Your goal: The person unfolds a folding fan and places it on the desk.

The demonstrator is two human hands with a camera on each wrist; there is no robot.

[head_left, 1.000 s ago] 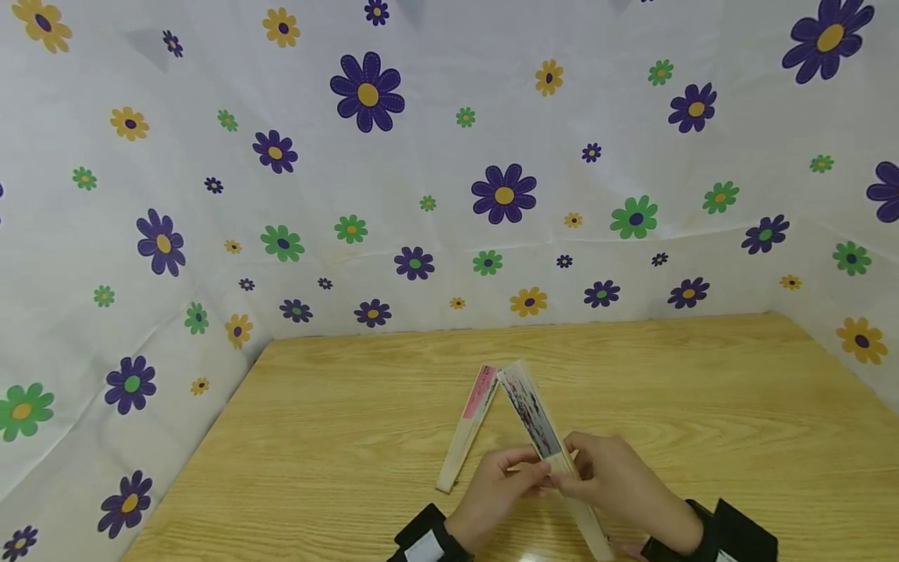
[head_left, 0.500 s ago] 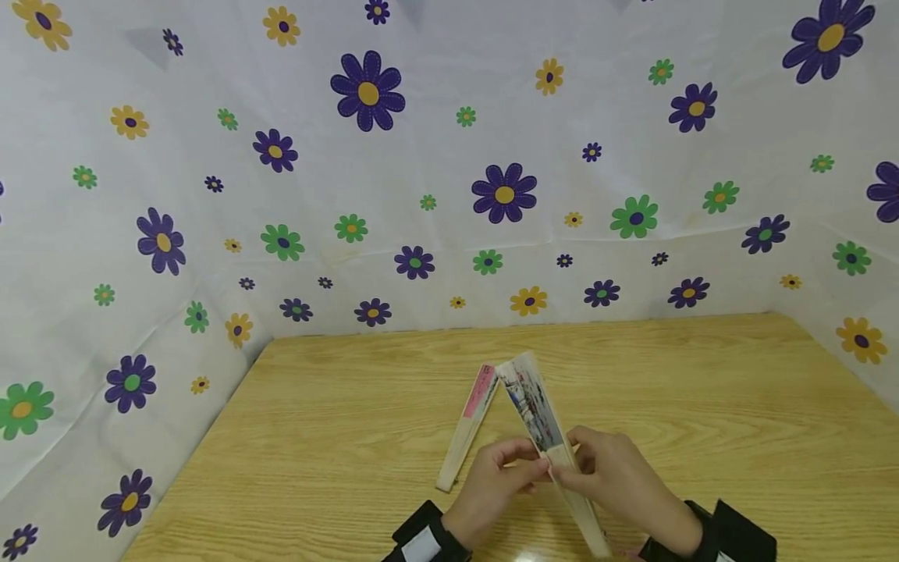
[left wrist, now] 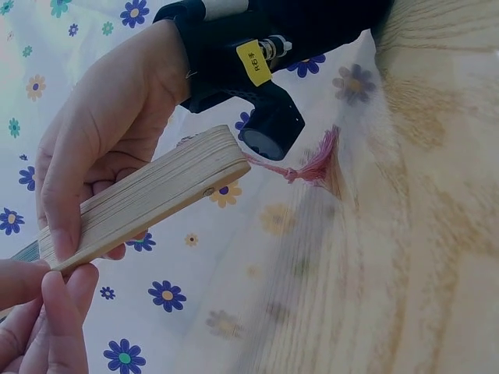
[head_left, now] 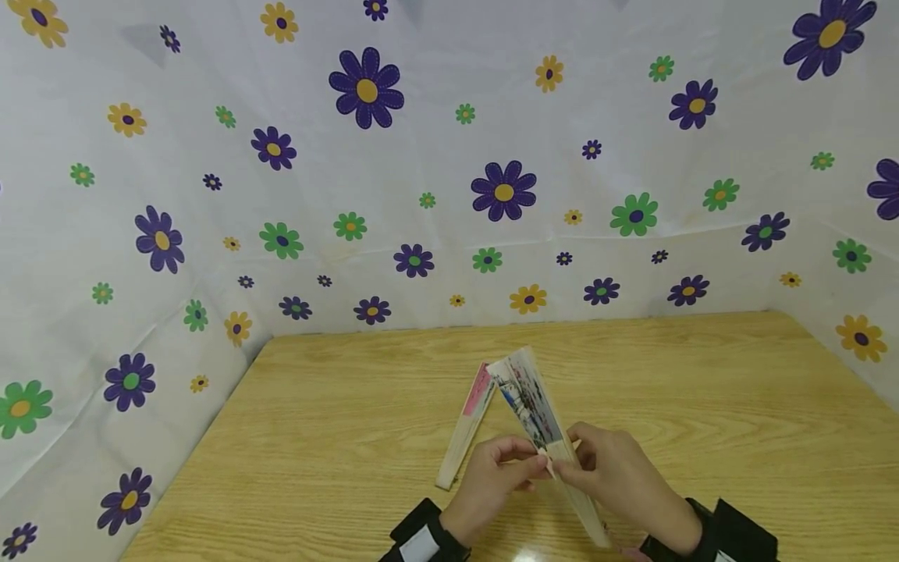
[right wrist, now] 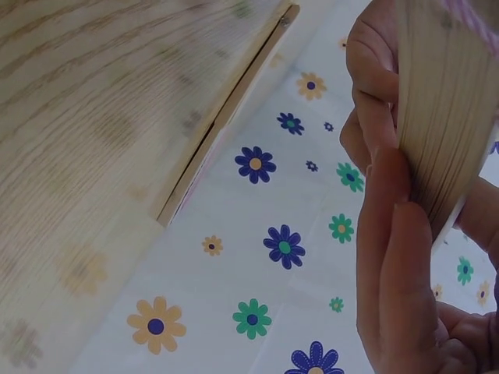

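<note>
A folding fan with pale wooden sticks and a printed leaf slants between both hands, its leaf end pointing away and slightly spread. My left hand pinches the fan's left edge between thumb and fingertips, just below the leaf. My right hand grips the sticks from the right, thumb in front and fingers behind. In the left wrist view the fan's sticks lie stacked close together, with a pink tassel hanging from the rivet end. A second folding fan, folded, with a pink-printed leaf, lies left of the held one.
The wooden table stretches around the hands. Behind and at both sides hangs a white cloth printed with purple, green and yellow flowers. Black wrist straps with cameras sit on the wrists.
The held fan's leaf end has spread wider, its left edge moving left so more of the print shows. The second fan stays where it was.
</note>
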